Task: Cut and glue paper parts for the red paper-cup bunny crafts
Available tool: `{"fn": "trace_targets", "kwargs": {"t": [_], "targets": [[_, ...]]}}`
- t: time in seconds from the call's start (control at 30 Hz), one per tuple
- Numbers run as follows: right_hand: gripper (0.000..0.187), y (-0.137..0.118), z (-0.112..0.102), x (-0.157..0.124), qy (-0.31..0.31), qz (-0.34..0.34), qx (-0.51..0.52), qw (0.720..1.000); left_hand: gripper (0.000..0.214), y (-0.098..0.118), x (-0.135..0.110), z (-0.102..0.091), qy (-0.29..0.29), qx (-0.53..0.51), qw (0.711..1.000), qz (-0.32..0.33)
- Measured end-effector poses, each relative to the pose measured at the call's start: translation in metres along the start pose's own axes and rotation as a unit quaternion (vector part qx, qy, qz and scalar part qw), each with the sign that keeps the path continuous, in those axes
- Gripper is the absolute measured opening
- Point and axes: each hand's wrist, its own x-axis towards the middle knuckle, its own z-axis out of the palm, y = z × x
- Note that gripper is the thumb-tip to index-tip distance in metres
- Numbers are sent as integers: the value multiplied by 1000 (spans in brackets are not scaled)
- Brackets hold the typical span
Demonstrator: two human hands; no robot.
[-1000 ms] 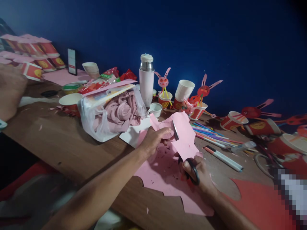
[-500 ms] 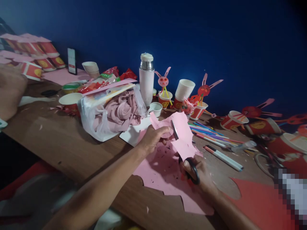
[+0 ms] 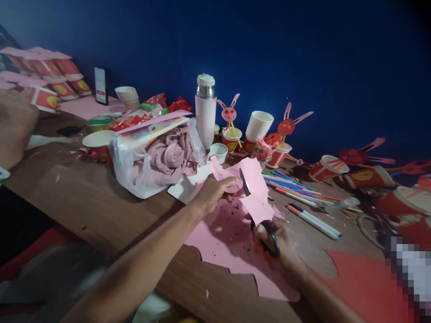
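My left hand (image 3: pixel 215 193) pinches a piece of pink paper (image 3: pixel 257 197) by its left part, where a rounded outline shows. In my right hand (image 3: pixel 274 237) is a pair of black-handled scissors (image 3: pixel 273 244), with thumb and fingers in the loops. A scissor blade shows over the paper beside my left fingertips; paper covers the middle of the scissors. Beneath both hands lies a larger pink sheet (image 3: pixel 232 255) with a stepped cut edge and small dark scraps on it.
Behind my hands stand a plastic bag of cloth (image 3: pixel 131 168), a white flask (image 3: pixel 205 116) and paper-cup rabbit figures (image 3: pixel 232 139). Coloured sticks (image 3: pixel 296 188) and markers (image 3: pixel 314 222) lie to the right, near red paper (image 3: pixel 360 282). Another person's hand (image 3: pixel 15 121) is at the far left.
Almost nothing differs. The pink paper and scissors have shifted very slightly, and both hands keep their hold.
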Motion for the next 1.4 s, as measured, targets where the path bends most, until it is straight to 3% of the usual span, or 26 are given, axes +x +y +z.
{"fn": "trace_targets", "kwargs": {"t": [0.17,0.43,0.63,0.87,1.1,1.4], "targets": [[51,-2,0,0,5,5,-5,1000,24,0,-1,2,11,-27,999,28],[53,-1,3,0,-26,-6,86,996,19,2,-1,2,38,-13,999,35],[56,5,2,1,-47,-8,88,995,16,2,-1,1,38,-3,999,31],[48,3,5,-1,-32,-12,94,995,16,5,-4,3,29,10,999,24],[60,-2,4,-1,-21,-5,82,996,14,7,-6,4,42,14,999,22],[56,-3,3,-1,-17,-5,71,997,21,5,-2,-1,21,43,998,27]]}}
